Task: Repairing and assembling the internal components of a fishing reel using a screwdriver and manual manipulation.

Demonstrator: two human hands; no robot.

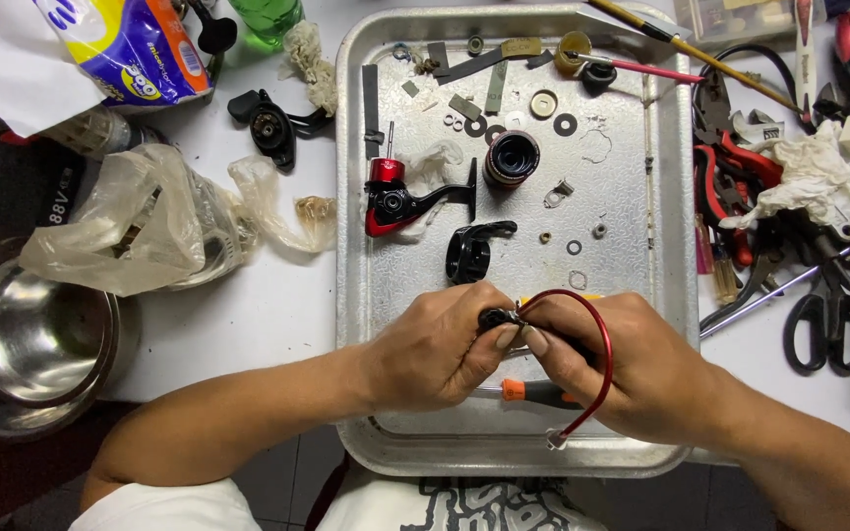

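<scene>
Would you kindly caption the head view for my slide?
Both hands pinch a red bail wire above a parts-strewn tray.

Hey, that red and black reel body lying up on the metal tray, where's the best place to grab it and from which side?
Probably by the black stem and foot bar sticking out to the right of the red and black reel body, coming from above. It is slim and bare enough for fingers to close round, while the body end is bulkier, with a crumpled clear wrap against it. The spool lies close on the right.

I look down on a white worktable (277, 305), evenly lit, its near edge over a grey tiled floor (287, 472), a dark red patch of floor (12, 472) at lower left
</scene>
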